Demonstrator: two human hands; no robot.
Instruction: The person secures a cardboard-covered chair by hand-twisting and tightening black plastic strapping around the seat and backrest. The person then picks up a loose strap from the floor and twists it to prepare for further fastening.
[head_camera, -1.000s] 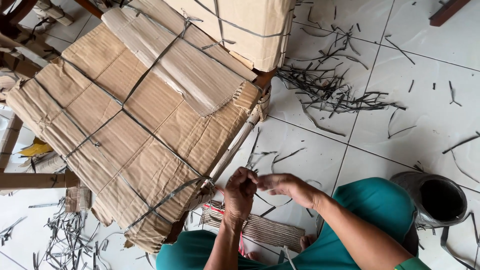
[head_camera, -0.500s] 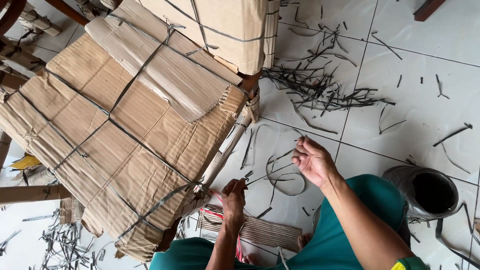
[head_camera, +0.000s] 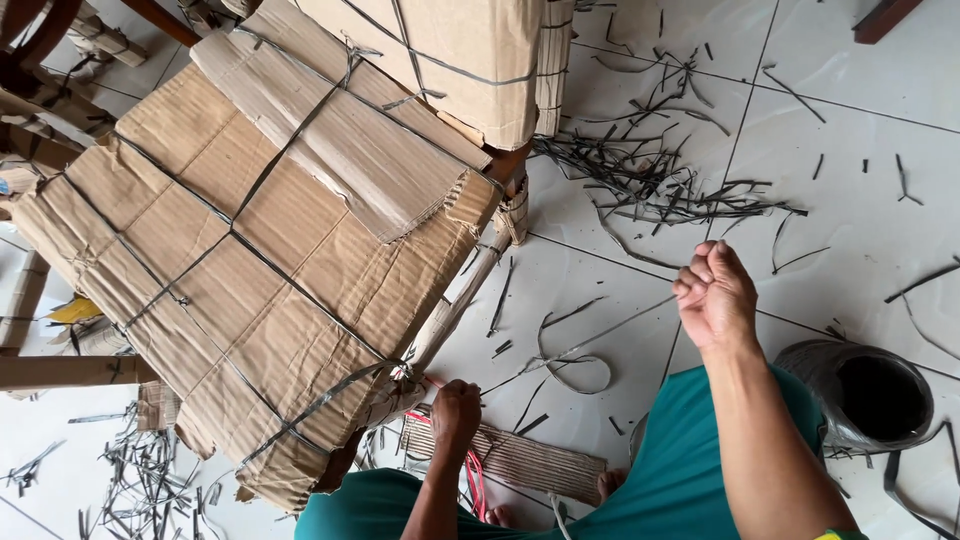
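Note:
A big cardboard-wrapped bundle bound with dark straps lies on the tiled floor in front of me. My left hand rests closed at the bundle's lower corner, gripping the strap knot there. Raised to the right, my right hand is clenched on a thin grey strap that runs taut from the corner. The strap's loose part loops on the floor between my hands.
A second strapped cardboard package stands behind. Cut strap pieces litter the tiles at upper right and lower left. A dark roll of strap sits by my right knee. A folded cardboard piece lies under my legs.
My right hand has pulled away from the left, up and to the right, drawing the strap out taut. The left hand stayed low at the bundle's corner.

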